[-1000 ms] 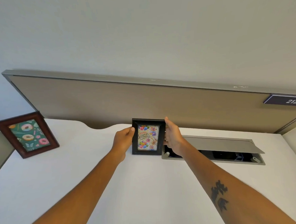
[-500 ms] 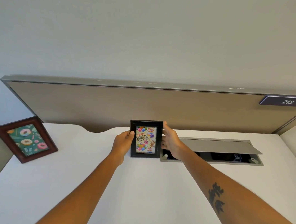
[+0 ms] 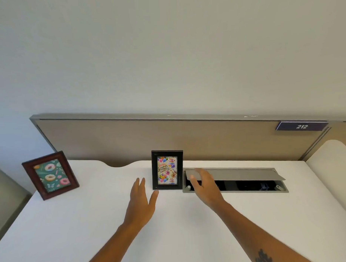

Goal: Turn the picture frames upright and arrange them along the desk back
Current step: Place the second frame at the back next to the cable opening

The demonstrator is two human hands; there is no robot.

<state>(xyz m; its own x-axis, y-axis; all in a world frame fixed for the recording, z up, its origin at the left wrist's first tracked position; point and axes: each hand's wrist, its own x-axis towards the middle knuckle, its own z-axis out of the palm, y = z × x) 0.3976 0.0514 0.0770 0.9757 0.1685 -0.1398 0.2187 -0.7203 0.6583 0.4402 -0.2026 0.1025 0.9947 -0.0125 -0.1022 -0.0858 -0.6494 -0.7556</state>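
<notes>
A black picture frame (image 3: 167, 169) with a birthday card stands upright near the desk's back, in the middle. A dark red wooden frame (image 3: 50, 175) with a doughnut picture stands upright at the back left, turned slightly. My left hand (image 3: 141, 200) is open just left of and below the black frame, not touching it. My right hand (image 3: 204, 183) is open just to the frame's right, over the cable tray, also apart from it.
A grey cable tray (image 3: 235, 189) with its lid (image 3: 234, 173) raised is set into the white desk (image 3: 73, 232) right of the black frame. A beige partition panel (image 3: 168, 138) runs along the back, with a "212" plate (image 3: 301, 125). A second desk (image 3: 330, 164) adjoins on the right.
Both hands have let go of the black frame and drawn back with fingers spread. The frame now stands on its own. The view has tilted and shifted.
</notes>
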